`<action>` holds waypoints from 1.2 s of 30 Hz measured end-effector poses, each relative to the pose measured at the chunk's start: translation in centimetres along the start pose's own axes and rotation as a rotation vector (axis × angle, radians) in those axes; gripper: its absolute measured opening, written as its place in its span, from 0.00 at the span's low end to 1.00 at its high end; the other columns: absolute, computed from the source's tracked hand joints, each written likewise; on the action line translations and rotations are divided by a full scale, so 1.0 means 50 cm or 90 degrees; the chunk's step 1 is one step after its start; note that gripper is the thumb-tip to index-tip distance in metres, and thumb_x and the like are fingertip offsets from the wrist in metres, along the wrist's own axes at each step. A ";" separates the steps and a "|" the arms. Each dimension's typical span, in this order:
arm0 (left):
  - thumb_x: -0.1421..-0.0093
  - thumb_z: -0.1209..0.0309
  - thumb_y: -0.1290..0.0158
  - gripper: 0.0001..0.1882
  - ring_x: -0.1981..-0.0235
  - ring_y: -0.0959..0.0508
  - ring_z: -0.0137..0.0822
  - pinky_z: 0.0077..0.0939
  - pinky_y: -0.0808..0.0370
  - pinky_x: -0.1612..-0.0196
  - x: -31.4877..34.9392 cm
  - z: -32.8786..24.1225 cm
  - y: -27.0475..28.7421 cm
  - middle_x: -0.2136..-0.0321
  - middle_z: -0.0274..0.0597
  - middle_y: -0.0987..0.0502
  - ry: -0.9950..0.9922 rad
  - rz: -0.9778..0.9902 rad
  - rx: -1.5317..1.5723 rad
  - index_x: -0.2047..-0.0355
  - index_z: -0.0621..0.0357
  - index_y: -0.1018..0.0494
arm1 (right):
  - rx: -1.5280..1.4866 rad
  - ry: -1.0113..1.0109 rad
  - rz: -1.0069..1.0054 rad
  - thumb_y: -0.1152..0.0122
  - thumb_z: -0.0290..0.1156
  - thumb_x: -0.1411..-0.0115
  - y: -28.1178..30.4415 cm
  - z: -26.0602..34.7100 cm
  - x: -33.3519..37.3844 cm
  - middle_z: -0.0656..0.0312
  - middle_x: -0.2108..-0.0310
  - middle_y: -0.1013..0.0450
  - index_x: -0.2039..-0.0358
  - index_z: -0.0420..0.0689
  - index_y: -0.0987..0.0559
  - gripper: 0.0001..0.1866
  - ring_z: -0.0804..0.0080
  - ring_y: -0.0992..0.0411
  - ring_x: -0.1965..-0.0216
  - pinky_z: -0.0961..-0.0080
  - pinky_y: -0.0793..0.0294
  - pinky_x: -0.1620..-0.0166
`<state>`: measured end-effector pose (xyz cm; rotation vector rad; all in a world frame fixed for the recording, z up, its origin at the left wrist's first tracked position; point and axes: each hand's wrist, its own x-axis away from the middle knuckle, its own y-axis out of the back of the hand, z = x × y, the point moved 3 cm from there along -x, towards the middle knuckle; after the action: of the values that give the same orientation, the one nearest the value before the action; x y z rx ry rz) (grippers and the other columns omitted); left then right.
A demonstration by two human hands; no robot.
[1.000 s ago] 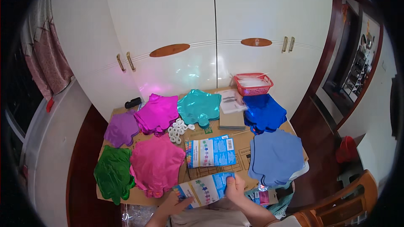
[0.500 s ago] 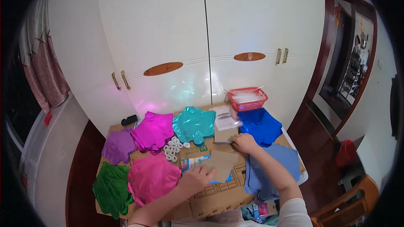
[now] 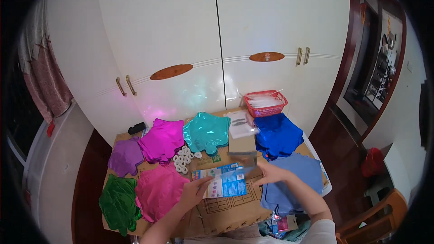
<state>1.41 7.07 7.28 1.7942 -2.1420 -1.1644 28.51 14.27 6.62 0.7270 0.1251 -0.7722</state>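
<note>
Both hands are resting on a blue printed card (image 3: pixel 222 181) lying flat on the cardboard-covered table (image 3: pixel 235 210). The left hand (image 3: pixel 195 190) is pinching its near left edge, while the right hand (image 3: pixel 266 173) is touching its right end with fingers spread open. Shiny foil balloons are lying all around it, pink (image 3: pixel 158 190), teal (image 3: pixel 205 132) and pale blue (image 3: pixel 289 185).

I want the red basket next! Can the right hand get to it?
Probably yes. The right hand is free of the red basket, and only flat things lie between: the cardboard pile and dark blue balloons.
</note>
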 end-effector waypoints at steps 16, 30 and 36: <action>0.54 0.71 0.49 0.04 0.69 0.26 0.40 0.34 0.26 0.68 -0.292 0.153 -0.225 0.78 0.41 0.26 -0.247 0.074 -0.463 0.76 0.56 0.28 | 0.678 0.030 -0.069 0.45 0.30 0.61 -0.037 0.122 0.074 0.65 0.78 0.35 0.78 0.48 0.35 0.09 0.69 0.32 0.73 0.73 0.32 0.71; 0.54 0.69 0.49 0.07 0.72 0.23 0.47 0.40 0.26 0.68 -0.408 0.110 -0.170 0.77 0.49 0.25 -0.142 0.141 -0.387 0.74 0.55 0.25 | 0.750 0.061 -0.088 0.47 0.34 0.53 -0.107 0.052 -0.046 0.69 0.76 0.35 0.73 0.49 0.33 0.07 0.75 0.32 0.72 0.80 0.31 0.74; 0.55 0.71 0.49 0.07 0.71 0.23 0.47 0.40 0.26 0.68 -0.415 0.098 -0.174 0.77 0.49 0.24 -0.137 0.159 -0.381 0.74 0.55 0.25 | 0.756 0.042 -0.147 0.48 0.33 0.52 -0.116 -0.031 -0.071 0.68 0.76 0.33 0.72 0.48 0.32 0.07 0.74 0.31 0.71 0.79 0.29 0.75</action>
<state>11.77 27.59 6.28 1.1555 -1.7647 -1.7460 22.28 14.55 3.51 1.8851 -0.2244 -1.0244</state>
